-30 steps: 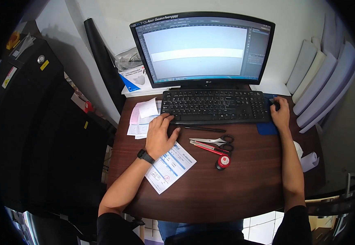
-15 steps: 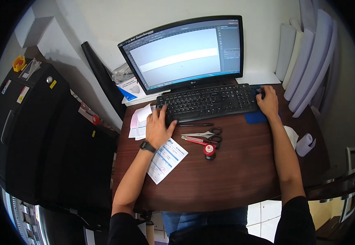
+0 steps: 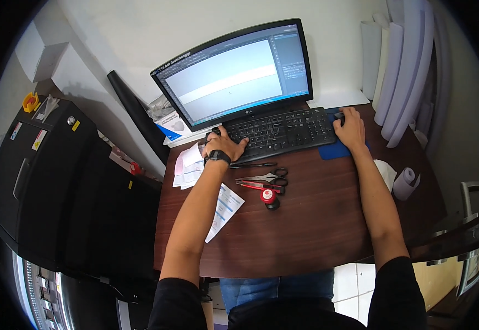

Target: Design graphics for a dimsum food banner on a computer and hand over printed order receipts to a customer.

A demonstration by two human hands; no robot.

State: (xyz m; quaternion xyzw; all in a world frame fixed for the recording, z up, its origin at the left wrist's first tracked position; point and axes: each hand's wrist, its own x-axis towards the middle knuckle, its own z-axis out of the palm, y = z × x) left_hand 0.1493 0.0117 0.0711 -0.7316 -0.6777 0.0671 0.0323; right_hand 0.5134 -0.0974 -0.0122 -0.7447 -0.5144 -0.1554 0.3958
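Observation:
My left hand rests on the left end of a black keyboard, fingers spread over the keys and thumb out to the right. A black watch is on that wrist. At the keyboard's right end, my right hand is curved over a dark computer mouse, mostly hidden under the fingers. Beneath it lies a blue mouse pad. Behind the keyboard stands a monitor, showing an editing window with a pale band across a grey-white canvas.
Below the keyboard lie a pen, scissors, a red cutter knife and a red-topped stamp. A printed form lies partly under my left forearm. Paper rolls stand at right; a black machine fills the left.
My left hand has moved forward onto the keyboard's left end, its fingers more bent. My right hand stays on the mouse. The whole view has shifted slightly.

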